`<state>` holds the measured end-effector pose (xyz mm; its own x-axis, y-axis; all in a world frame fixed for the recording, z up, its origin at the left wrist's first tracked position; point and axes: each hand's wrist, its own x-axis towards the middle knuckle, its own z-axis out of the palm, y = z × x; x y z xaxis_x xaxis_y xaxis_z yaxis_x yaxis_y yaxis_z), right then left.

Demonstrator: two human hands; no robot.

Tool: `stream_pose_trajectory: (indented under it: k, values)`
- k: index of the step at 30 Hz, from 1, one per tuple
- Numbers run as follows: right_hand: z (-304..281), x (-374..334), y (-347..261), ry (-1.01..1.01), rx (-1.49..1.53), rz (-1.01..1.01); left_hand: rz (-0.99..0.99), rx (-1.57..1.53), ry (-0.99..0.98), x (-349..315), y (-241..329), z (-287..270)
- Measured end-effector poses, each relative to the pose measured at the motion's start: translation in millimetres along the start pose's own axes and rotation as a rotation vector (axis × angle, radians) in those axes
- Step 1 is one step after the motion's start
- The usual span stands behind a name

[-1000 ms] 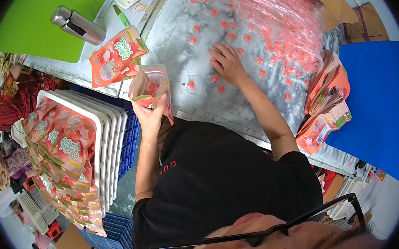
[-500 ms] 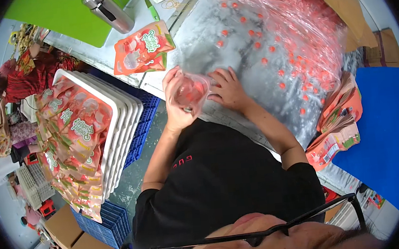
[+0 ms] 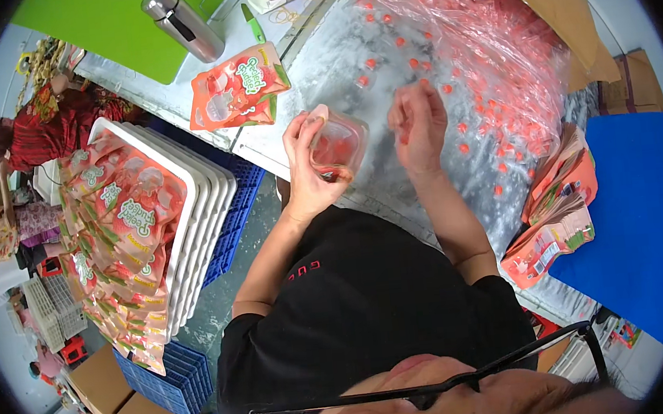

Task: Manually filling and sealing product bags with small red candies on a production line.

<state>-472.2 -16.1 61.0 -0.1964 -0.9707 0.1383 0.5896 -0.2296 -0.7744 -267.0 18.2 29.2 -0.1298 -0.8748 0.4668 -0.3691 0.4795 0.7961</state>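
From where I stand, this looks well under way, with plenty left. Past the left fingers, on the side away from the right hand, printed pouches (image 3: 130,201) lie heaped in the top one of a stack of white trays (image 3: 178,161); I'd take those as done. The held pouch (image 3: 340,147) seems only partway: red shows through its clear face, and I can't make out whether its mouth is sealed. Beyond the right fingers, small red pieces (image 3: 464,149) lie scattered over the grey desk (image 3: 328,73), and farther out from them a big red heap (image 3: 483,44) sits under clear plastic. More pouches are stacked (image 3: 558,179) well apart from the right fingers, out past that forearm.

The left hand (image 3: 310,185) has a firm hold on its pouch, fingers wrapped along one side and thumb at the near end, so the pouch sits right in that grasp, near the right fingers but apart from them. The right hand (image 3: 422,132) hangs over the desk, fingers bent and drawn together; there's a blurred reddish spot by them, but I cannot tell whether they pinch a piece. A few loose pieces lie just beside those fingertips. Another pouch (image 3: 241,89) lies flat ahead of the left fingers, untouched.
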Motion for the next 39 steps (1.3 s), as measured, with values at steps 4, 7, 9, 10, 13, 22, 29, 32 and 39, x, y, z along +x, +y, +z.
stream_pose_trajectory:
  k: [4, 7, 9, 10, 13, 22, 29, 32, 39]
  values:
    - [58, 0, -12, -0.028, 0.02, -0.232, -0.046, -0.042, -0.045, 7, 13, 11]
    - [52, -2, -4, -0.16, -0.107, -0.299, -0.053, -0.032, -0.026, 11, 19, 15]
    - [48, -2, -3, -0.189, -0.159, -0.312, -0.036, 0.001, -0.017, 13, 20, 16]
    - [48, -3, -5, -0.182, -0.162, -0.286, -0.04, -0.015, -0.004, 13, 19, 17]
    - [49, -2, -11, -0.196, -0.179, -0.284, -0.043, -0.043, 0.026, 14, 16, 24]
    - [72, -13, -32, -0.807, -1.335, -0.413, -0.103, -0.3, 0.266, -2, 3, 40]
    - [55, 25, -38, -1.176, -1.483, 0.021, -0.07, -0.107, 0.01, -5, -1, 2]
    - [50, 18, -51, -1.271, -1.405, -0.066, -0.114, -0.171, -0.191, 20, 2, -45]
    - [85, -7, -76, -1.228, -1.379, -0.205, -0.357, -0.671, -0.748, 29, -14, -45]
